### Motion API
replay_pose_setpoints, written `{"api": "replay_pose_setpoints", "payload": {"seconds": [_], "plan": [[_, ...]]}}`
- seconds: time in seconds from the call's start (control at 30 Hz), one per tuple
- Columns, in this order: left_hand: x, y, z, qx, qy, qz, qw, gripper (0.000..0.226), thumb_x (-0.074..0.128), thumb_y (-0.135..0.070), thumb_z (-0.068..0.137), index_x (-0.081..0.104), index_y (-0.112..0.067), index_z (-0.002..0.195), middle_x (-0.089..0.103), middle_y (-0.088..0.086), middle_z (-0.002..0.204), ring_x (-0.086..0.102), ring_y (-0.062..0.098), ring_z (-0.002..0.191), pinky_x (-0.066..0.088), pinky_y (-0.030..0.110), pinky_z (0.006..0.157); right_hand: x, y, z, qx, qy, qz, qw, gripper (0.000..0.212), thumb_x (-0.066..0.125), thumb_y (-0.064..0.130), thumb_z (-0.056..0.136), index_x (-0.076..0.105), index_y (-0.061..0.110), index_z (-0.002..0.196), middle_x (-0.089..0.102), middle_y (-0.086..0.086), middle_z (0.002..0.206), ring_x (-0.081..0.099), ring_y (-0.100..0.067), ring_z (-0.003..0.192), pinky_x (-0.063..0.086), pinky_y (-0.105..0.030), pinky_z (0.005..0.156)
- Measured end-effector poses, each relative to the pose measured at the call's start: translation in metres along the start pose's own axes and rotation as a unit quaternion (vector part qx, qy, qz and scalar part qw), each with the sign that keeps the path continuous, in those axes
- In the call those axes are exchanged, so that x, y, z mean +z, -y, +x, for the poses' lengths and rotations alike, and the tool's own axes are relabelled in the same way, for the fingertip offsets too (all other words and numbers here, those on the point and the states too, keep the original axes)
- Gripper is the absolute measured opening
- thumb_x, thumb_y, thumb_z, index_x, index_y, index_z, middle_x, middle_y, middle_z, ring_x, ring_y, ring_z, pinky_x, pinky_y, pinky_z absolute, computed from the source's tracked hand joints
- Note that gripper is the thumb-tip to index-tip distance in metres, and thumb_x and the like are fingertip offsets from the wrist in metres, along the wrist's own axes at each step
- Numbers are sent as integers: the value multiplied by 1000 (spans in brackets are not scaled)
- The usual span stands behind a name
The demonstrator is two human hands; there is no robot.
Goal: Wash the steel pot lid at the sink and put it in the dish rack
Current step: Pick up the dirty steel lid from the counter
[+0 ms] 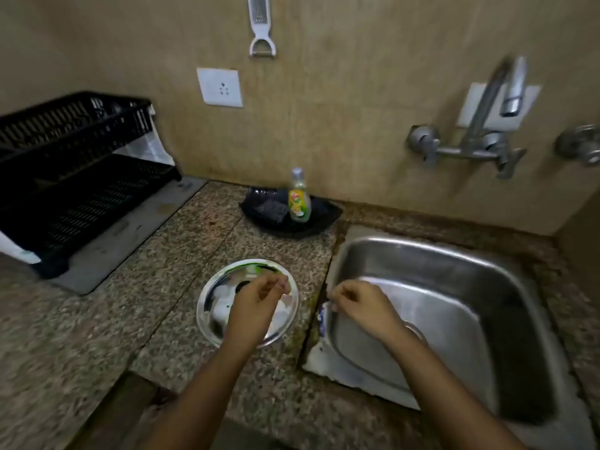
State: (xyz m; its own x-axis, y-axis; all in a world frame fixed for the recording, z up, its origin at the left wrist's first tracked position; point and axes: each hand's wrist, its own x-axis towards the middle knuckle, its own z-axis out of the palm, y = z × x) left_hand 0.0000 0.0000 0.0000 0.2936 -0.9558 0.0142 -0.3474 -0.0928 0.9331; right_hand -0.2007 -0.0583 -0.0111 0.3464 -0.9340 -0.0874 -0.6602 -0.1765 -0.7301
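The round steel pot lid [216, 298] lies flat on the granite counter, just left of the steel sink [454, 261]. My left hand [256, 303] hovers over the lid's right half with fingers loosely curled, holding nothing, and hides the lid's middle. My right hand [360, 303] hangs over the sink's left rim, fingers curled and empty. The black plastic dish rack [71, 177] stands at the far left of the counter on a grey drain mat. The tap [493, 102] juts from the wall above the sink.
A black tray [319, 219] against the wall holds a dish soap bottle [299, 198] and a dark scrubber [271, 207]. A grater [261, 24] and a wall socket [220, 87] are on the wall. The counter's front edge runs below my forearms.
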Motion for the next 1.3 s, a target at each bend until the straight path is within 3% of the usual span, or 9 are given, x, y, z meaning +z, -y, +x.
{"api": "replay_pose_setpoints", "payload": {"seconds": [0.13,0.23,0.4,0.5,0.73,0.97,1.03,1.13,1.3], "plan": [[-29,30,24,-54,-32,-35,997,14,54,-14,95,65,-22,95,68,-8,92,62,5,88,50,12,71,40,7,21,41,-28,-13,999,15,59,25,91,71,21,98,73,0,96,66,-17,88,50,-28,75],[-53,49,46,-80,-52,-61,994,13,55,-12,94,67,-17,97,65,-12,90,59,2,85,43,2,61,72,23,40,26,-49,-39,998,20,58,25,88,68,25,105,70,1,101,65,-19,92,51,-31,76],[-88,84,78,-128,-67,-85,986,12,60,-22,91,69,-23,100,72,2,99,67,21,95,54,38,85,121,63,62,-40,-39,-153,987,40,51,44,89,56,24,124,62,-5,118,53,-27,111,46,-37,88],[-100,91,87,-133,-69,-88,985,18,57,-17,93,67,-19,108,69,2,106,66,18,96,54,30,79,146,77,72,-69,-21,-240,968,50,48,56,86,53,23,124,61,-7,116,53,-29,110,47,-39,82],[-108,105,94,-139,-52,-62,987,22,54,-14,94,64,-17,113,65,4,114,63,22,105,51,36,87,165,86,96,-52,20,-270,961,49,51,55,86,52,16,116,58,-9,115,52,-29,110,43,-41,87],[-100,96,111,-126,-114,-82,982,32,52,-24,96,53,-15,126,61,8,123,59,24,110,48,38,93,128,97,93,-60,-72,-223,970,50,50,57,86,49,23,122,58,-2,122,48,-24,113,37,-37,91],[-86,86,117,-184,-68,-158,968,32,47,-35,97,58,-15,120,65,8,115,64,22,99,51,35,83,111,88,88,-41,-92,-210,973,50,52,58,85,49,25,122,58,0,122,49,-23,113,38,-35,89],[-50,66,122,-263,54,-198,943,54,45,-57,90,67,-15,114,70,9,111,66,25,98,52,38,86,88,63,76,8,-109,-198,974,47,55,56,85,51,24,119,59,-1,120,50,-23,111,40,-34,87],[19,34,116,-299,111,-224,921,56,46,-55,91,71,-8,107,73,18,104,70,33,94,55,45,86,46,20,49,72,-154,-178,969,48,58,56,82,55,24,117,62,1,120,53,-21,112,41,-32,86]]}}
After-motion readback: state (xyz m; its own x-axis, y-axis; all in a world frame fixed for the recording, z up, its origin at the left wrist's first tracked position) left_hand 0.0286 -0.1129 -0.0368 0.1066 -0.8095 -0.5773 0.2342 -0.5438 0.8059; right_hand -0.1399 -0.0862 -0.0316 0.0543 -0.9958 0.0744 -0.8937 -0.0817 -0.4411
